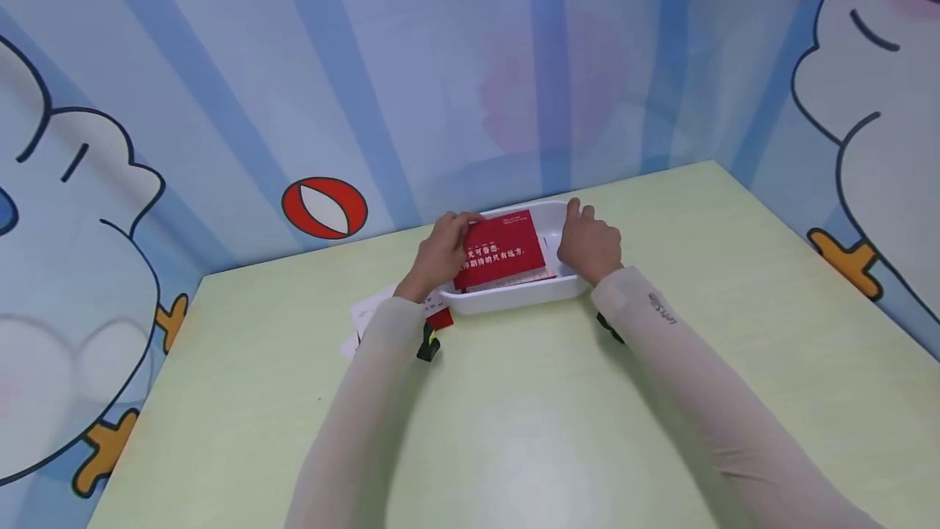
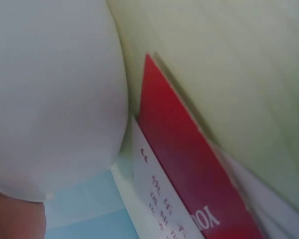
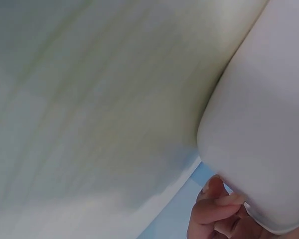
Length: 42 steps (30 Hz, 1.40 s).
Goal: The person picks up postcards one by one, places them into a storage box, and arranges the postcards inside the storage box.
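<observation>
A white plastic tray (image 1: 514, 295) sits near the back of the table, with a red card printed with white characters (image 1: 507, 250) lying in it. At the tray's left end my left hand (image 1: 439, 255) grips the rim, its fingers reaching over the edge beside the card. My right hand (image 1: 590, 245) holds the opposite end. In the right wrist view, curled fingers (image 3: 209, 211) are at the rim of the tray (image 3: 259, 124). The left wrist view shows the tray's outer wall (image 2: 55, 99) and only a bit of the left hand (image 2: 15, 216).
Beside the tray's left end, partly under my left forearm, lie a white card with writing (image 2: 157, 191) and another red card (image 2: 174, 144). Pale green tabletop (image 1: 514, 415) extends in front. A patterned blue curtain (image 1: 441, 88) rises behind the table.
</observation>
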Each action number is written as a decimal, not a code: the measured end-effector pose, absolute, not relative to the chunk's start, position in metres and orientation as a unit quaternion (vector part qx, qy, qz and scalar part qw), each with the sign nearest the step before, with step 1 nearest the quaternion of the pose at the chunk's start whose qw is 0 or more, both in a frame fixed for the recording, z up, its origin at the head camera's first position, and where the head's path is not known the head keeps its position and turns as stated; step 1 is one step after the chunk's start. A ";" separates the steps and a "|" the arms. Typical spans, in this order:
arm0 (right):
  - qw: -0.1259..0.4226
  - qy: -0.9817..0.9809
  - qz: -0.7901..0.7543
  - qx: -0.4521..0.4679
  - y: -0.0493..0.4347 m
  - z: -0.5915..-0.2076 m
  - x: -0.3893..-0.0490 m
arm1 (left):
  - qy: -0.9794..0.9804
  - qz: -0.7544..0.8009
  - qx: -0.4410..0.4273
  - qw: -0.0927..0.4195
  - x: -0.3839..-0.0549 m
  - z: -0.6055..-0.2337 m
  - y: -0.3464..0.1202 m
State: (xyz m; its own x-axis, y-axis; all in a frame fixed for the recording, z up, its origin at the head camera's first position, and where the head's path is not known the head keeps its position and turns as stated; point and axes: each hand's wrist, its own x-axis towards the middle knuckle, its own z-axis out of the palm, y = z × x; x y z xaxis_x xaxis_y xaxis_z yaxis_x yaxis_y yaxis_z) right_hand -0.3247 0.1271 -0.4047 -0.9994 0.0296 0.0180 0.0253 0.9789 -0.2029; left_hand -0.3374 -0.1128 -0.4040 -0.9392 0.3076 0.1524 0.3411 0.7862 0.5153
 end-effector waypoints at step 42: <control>0.007 -0.994 0.100 -0.032 0.122 -0.402 -0.324 | -0.963 -0.087 -0.255 -0.031 -0.334 -0.397 -0.107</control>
